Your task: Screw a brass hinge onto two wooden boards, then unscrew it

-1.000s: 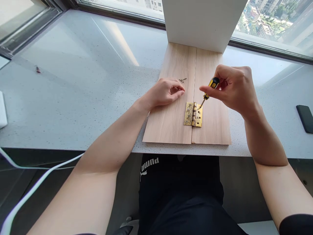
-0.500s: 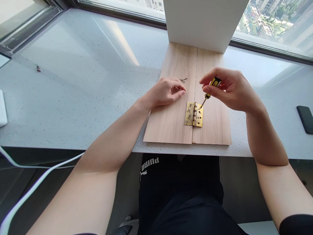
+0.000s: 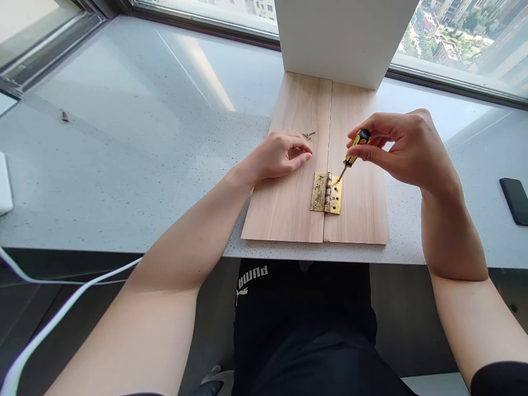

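A small screwdriver (image 3: 362, 137) with a yellow and black handle is pinched in my right hand (image 3: 406, 146). It tilts, its tip down at the top hole of the right leaf of a brass-coloured hinge (image 3: 319, 193). The hinge lies unfolded across the seam between two light wooden boards (image 3: 284, 214). My left hand (image 3: 286, 157) rests on the left board with its fingers curled in. Whether anything sits inside those fingers is hidden. Just beyond it lie several small screws (image 3: 308, 135). The tip's exact seat is too small to make out.
A white box-like block (image 3: 334, 38) stands on the boards' far end, by the windows. On the speckled counter (image 3: 136, 165), a dark phone (image 3: 515, 201) lies at right and a small reddish-brown object (image 3: 65, 116) at left. A white cable (image 3: 74, 300) runs below the counter's edge.
My right hand has shifted slightly right and its fingers have turned on the screwdriver handle. The tip stays at the same hole. My left hand keeps its place.
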`<state>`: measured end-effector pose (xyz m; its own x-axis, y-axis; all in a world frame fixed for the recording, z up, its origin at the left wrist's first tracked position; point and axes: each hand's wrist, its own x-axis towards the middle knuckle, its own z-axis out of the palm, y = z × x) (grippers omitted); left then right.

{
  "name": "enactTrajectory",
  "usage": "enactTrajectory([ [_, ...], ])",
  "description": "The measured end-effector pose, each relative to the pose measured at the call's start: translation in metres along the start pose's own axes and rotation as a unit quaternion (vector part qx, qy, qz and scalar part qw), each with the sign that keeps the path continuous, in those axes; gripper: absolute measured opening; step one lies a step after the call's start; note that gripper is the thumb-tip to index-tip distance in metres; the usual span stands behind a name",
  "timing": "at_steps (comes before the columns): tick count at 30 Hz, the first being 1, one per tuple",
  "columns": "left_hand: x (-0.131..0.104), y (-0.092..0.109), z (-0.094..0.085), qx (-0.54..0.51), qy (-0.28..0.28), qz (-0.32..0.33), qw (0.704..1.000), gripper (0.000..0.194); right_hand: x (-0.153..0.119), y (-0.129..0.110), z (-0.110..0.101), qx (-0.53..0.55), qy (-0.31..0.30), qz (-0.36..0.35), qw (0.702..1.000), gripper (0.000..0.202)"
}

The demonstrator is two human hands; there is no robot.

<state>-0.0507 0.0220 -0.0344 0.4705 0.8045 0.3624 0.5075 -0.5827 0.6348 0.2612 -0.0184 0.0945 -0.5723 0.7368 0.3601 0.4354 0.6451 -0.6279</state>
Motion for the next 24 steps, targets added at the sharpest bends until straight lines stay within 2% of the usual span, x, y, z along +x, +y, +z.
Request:
enactTrajectory([
  [3,0.000,0.002,-0.001,-0.002,-0.004,-0.003,1.000,0.029,0.001,-0.001,0.002,-0.039,0.020,-0.010,0.999,0.039],
  [9,-0.001,0.004,-0.002,-0.009,-0.006,-0.011,1.000,0.028,0.003,-0.001,0.019,-0.155,0.096,-0.021,0.983,0.058],
  [15,0.000,0.003,-0.001,-0.006,-0.003,-0.008,1.000,0.028,-0.002,-0.007,0.024,-0.237,0.115,0.005,0.965,0.059],
  [17,0.000,0.002,-0.001,-0.005,-0.005,-0.011,1.000,0.028,-0.003,-0.008,0.021,-0.217,0.098,0.010,0.971,0.045],
  [19,0.000,0.002,-0.001,-0.005,-0.004,-0.011,1.000,0.028,-0.004,-0.010,0.017,-0.172,0.057,0.005,0.984,0.031],
  [24,0.000,0.002,-0.001,-0.007,-0.006,-0.014,1.000,0.028,-0.004,-0.020,0.002,-0.091,-0.067,0.020,0.993,0.018],
])
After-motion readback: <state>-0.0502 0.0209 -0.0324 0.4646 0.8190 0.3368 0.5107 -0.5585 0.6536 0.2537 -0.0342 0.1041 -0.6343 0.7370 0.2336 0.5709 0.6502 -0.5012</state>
